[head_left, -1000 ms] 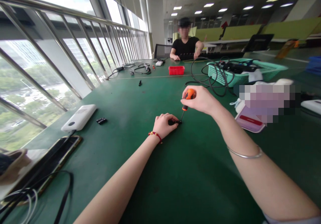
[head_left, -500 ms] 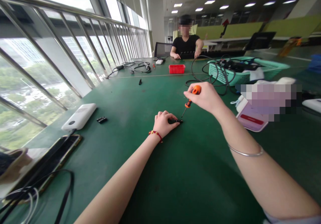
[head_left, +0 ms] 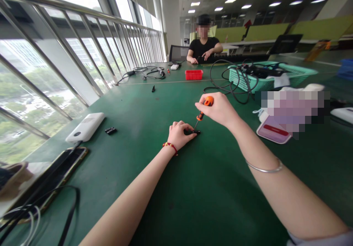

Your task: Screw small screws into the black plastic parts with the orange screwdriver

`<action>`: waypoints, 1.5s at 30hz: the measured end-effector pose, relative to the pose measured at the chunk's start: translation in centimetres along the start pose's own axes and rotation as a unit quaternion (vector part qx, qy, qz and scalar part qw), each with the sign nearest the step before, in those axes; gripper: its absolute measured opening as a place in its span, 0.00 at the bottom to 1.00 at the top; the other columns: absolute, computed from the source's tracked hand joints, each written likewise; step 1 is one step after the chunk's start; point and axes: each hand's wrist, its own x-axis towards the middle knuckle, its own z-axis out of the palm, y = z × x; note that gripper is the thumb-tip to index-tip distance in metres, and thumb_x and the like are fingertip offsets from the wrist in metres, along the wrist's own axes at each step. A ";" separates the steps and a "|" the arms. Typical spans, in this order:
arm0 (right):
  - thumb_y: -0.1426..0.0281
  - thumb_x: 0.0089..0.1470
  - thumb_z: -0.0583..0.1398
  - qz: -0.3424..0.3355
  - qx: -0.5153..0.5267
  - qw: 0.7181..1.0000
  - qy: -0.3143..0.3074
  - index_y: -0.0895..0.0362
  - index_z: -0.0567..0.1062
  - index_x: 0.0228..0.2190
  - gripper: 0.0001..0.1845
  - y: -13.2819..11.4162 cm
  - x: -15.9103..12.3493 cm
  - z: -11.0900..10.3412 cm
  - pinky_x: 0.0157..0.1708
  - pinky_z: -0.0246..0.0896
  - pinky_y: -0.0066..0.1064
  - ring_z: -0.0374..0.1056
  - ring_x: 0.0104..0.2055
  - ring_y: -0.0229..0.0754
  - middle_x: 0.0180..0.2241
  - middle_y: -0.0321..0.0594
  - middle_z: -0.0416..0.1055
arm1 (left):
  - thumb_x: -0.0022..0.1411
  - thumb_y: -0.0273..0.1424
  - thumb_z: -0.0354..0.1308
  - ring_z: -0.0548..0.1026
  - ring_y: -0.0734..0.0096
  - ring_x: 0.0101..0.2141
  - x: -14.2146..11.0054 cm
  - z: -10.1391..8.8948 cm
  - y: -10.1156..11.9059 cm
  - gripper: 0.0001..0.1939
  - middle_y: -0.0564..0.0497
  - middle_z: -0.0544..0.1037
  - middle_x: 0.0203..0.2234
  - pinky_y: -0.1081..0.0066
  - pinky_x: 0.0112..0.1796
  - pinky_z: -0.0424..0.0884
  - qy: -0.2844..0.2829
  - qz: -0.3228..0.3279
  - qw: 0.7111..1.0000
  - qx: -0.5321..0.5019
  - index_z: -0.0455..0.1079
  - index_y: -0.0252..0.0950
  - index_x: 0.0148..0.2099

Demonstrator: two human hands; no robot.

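My left hand [head_left: 179, 135] is closed on a small black part [head_left: 196, 131], pinning it low at the green table [head_left: 165, 202]. Only the part's right end shows; fingers and thumb hide the rest, so its kind is unclear. My right hand [head_left: 217, 108] grips a screwdriver [head_left: 209, 101] with an orange and black handle. The screwdriver's shaft slants down to the left, and its tip meets or nearly meets the black part beside my left thumb. Two other small black pieces lie apart from my hands, one [head_left: 110, 131] to the left and one [head_left: 153, 89] farther back.
A white power bank [head_left: 86, 127] and a phone [head_left: 52, 179] with cables lie left. Behind are a red bin [head_left: 193, 75] and tangled cables [head_left: 154, 72]. A green basket [head_left: 300, 71] of cables and a purple-and-white object [head_left: 275, 132] sit right. A person [head_left: 204, 49] sits across the table.
My right hand has moved slightly left, bringing the screwdriver's tip down to the black part. My left hand stays in place. Across the table, the person's hand has shifted inward.
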 end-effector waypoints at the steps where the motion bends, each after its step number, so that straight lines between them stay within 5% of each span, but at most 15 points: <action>1: 0.63 0.44 0.57 0.000 0.000 1.000 0.000 0.57 0.70 0.18 0.11 0.1 0.0 0.1 0.26 0.52 0.27 0.61 0.24 0.37 0.20 0.36 0.69 | 0.51 0.39 0.61 0.65 0.61 0.42 0.0 0.0 0.0 0.08 0.53 0.73 0.34 0.61 0.44 0.60 0.000 0.000 1.000 -0.001 0.73 0.42 0.33; 14: 0.63 0.44 0.57 0.000 -0.002 1.000 0.025 0.57 0.69 0.17 0.12 -0.1 -0.1 0.2 0.25 0.51 0.27 0.59 0.23 0.36 0.18 0.35 0.66 | 0.52 0.39 0.61 0.65 0.61 0.42 0.0 0.0 0.1 0.09 0.52 0.73 0.35 0.61 0.43 0.60 -0.004 -0.002 1.000 0.002 0.73 0.41 0.33; 29: 0.66 0.39 0.57 0.010 -0.012 1.000 0.004 0.55 0.65 0.20 0.06 -0.1 -0.1 0.2 0.26 0.51 0.27 0.58 0.24 0.36 0.21 0.34 0.65 | 0.52 0.39 0.61 0.65 0.60 0.42 0.0 0.0 0.0 0.09 0.52 0.73 0.34 0.61 0.43 0.60 -0.002 0.002 1.000 -0.003 0.73 0.41 0.33; 37: 0.67 0.34 0.60 -0.004 -0.006 0.999 -0.045 0.54 0.64 0.25 0.11 -0.4 -0.3 -0.2 0.24 0.49 0.26 0.55 0.23 0.34 0.22 0.31 0.63 | 0.52 0.39 0.61 0.65 0.60 0.42 0.0 -0.1 0.1 0.09 0.52 0.73 0.34 0.61 0.44 0.60 -0.005 0.000 1.000 -0.004 0.73 0.41 0.34; 45: 0.52 0.45 0.56 0.017 -0.044 0.999 0.007 0.54 0.66 0.19 0.18 -1.0 -0.6 0.7 0.24 0.48 0.28 0.59 0.23 0.37 0.18 0.34 0.65 | 0.52 0.39 0.61 0.65 0.61 0.42 0.0 0.0 0.1 0.08 0.53 0.74 0.34 0.62 0.43 0.59 -0.001 0.000 1.000 -0.003 0.73 0.41 0.34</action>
